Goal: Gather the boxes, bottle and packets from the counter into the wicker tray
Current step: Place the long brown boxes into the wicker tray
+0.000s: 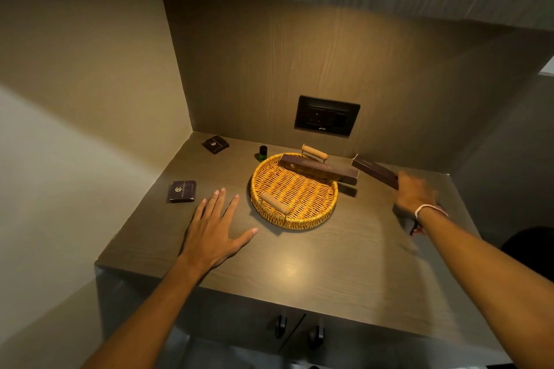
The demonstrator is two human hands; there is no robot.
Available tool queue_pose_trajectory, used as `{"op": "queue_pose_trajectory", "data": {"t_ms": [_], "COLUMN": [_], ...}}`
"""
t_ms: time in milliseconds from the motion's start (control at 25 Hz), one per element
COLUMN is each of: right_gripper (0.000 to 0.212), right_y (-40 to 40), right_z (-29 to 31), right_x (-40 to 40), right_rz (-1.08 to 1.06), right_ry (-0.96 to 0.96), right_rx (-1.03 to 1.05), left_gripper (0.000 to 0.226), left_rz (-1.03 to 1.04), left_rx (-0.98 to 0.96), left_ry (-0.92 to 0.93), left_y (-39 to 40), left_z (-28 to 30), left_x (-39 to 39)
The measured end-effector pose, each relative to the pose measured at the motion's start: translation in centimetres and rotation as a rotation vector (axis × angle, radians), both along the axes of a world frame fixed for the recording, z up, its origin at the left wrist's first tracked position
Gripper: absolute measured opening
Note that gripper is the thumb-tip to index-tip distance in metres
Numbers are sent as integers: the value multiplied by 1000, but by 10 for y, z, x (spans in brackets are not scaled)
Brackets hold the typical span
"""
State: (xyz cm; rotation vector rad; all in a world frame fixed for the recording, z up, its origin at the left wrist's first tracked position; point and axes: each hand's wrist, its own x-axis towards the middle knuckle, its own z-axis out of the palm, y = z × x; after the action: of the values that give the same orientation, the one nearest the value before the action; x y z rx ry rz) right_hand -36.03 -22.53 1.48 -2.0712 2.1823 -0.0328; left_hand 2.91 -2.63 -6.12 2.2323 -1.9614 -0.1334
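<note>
The step in hand reads as bringing in the second long box: the right hand (415,193), somewhat blurred, has its fingers closed around the near end of a long dark carton (374,172) held up off the bench (344,263) at about 3 o'clock from the wicker tray (292,219). The tray sits mid-bench, round, with a wooden handle at its 12 and its 7 o'clock. One matching long box (319,169) already lies across the tray's far rim at 1 o'clock, its right end jutting out past the wicker, so it is propped rather than flat inside. The left hand (214,229) rests palm down on the bench at the tray's 8 o'clock, fingers spread wide and holding nothing. Still outside the tray are the small green bottle (263,153), upright just beside the rim at 11 o'clock, a dark packet (215,144) well apart at 10 o'clock near the back corner, and a second dark packet (183,190) at 9 o'clock, near the left fingertips. The next move probably calls for swinging the held carton leftward and lowering it inside the rim without knocking the propped box off; the left hand is well placed for the near packet.
</note>
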Motion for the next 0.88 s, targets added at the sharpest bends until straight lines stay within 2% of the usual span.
{"op": "queue_pose_trajectory", "data": {"t_ms": [160, 320, 480, 560, 640, 760, 880], "right_gripper": [37, 38, 42, 42, 40, 36, 32], "right_y": [3, 4, 15, 20, 27, 34, 40], "right_z": [-16, -9, 12, 28, 43, 54, 51], "right_x": [-7, 1, 29, 44, 57, 76, 94], "right_rz": [2, -42, 204, 431, 638, 792, 858], "right_ry": [-30, -292, -618, -682, -608, -308, -194], "right_rx": [-126, -257, -429, -394, -245, -1, 51], "left_gripper": [103, 103, 103, 102, 102, 102, 101], "left_rz": [-3, -4, -4, -2, -3, -4, 2], "left_rx": [0, -6, -1, -9, -15, -17, -7], "left_ry": [9, 9, 6, 8, 15, 17, 9], "left_y": [0, 0, 1, 1, 2, 2, 2], "left_z": [0, 2, 2, 3, 3, 4, 6], "left_x": [1, 0, 0, -1, -1, -1, -2]}}
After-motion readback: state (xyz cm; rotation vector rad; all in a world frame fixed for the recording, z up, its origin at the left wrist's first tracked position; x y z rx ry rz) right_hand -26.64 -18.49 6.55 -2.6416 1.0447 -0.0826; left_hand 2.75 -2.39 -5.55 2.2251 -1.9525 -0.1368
